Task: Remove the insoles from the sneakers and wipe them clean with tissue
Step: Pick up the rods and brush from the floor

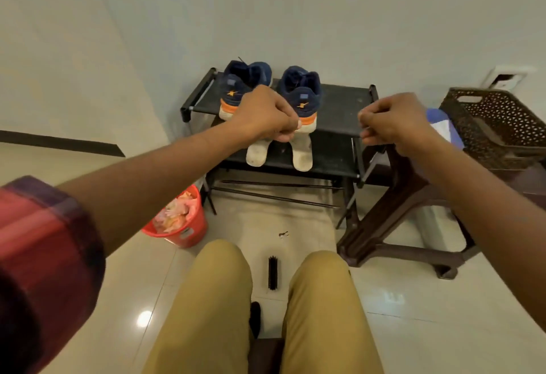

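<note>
Two navy sneakers with orange and white soles, the left sneaker [240, 84] and the right sneaker [304, 87], stand heels toward me on the top shelf of a black shoe rack [342, 108]. Two dirty white insoles, the left insole [256, 153] and the right insole [302, 156], lie on the shelf below, their upper ends hidden. My left hand [267, 115] hovers in front of the sneakers' heels with its fingers curled shut and nothing visible in it. My right hand [393, 121] is held up at the rack's right end, also curled shut.
A red bucket [189, 226] with crumpled tissues stands left of the rack. A black brush [273, 273] and a small metal item [283, 235] lie on the tiled floor between my knees. A brown stool [399, 196] at the right carries a perforated basket [496, 125] and a blue-white packet [440, 128].
</note>
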